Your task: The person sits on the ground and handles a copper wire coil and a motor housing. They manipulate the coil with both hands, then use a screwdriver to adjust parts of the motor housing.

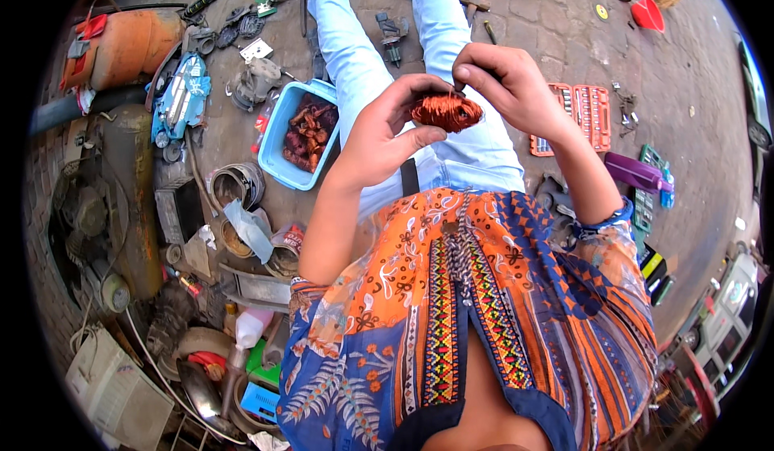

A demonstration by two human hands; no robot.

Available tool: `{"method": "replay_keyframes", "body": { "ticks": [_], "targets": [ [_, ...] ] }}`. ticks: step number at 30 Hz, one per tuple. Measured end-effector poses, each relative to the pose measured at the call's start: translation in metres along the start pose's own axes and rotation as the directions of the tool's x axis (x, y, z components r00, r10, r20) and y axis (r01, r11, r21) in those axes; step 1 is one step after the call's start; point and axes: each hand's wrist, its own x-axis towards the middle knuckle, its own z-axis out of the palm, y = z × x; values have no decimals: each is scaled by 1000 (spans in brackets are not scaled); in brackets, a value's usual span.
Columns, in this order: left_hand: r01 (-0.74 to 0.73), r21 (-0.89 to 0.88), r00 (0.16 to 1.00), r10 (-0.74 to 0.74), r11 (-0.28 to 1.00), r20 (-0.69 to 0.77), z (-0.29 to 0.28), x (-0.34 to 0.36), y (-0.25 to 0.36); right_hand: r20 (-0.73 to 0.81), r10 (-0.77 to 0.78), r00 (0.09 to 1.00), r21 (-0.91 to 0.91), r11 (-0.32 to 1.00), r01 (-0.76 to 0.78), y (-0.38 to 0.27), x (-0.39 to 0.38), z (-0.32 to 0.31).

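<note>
A bundle of coiled copper wire [453, 113] sits in my left hand [393, 128], whose fingers curl behind it with the thumb along its lower left. My right hand [509, 87] is closed at the top of the bundle, thumb and forefinger pinched where a short upright strand shows; the pinched end itself is too small to make out clearly. Just left of my legs, a light blue tub [285, 169] holds several dark reddish copper coils [309, 133].
An orange gas cylinder [135, 46], metal parts, cans [234, 187] and cables crowd the left. Tools lie around my outstretched legs [359, 64]. An open orange socket case [588, 116], purple case [633, 173] and red bucket [647, 16] are on the right, with vehicles at the far edge.
</note>
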Motion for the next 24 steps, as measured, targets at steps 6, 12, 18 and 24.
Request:
{"method": "replay_keyframes", "body": {
  "ticks": [6,12,18,24],
  "targets": [
    [-87,-151,986,64,985,-151,4,3,-15,-91,74,993,-29,997,-77,16,-9,24],
    [-80,-30,945,66,996,-319,4,6,-10,78,47,996,-232,972,-28,8,-33,34],
    [20,696,958,186,718,-220,5,10,-3,110,-47,993,-236,969,72,-9,-24,7],
    [22,74,999,-25,997,38,0,-1,1,65,37,997,13,999,-38,7,-5,-1]
  ]
}}
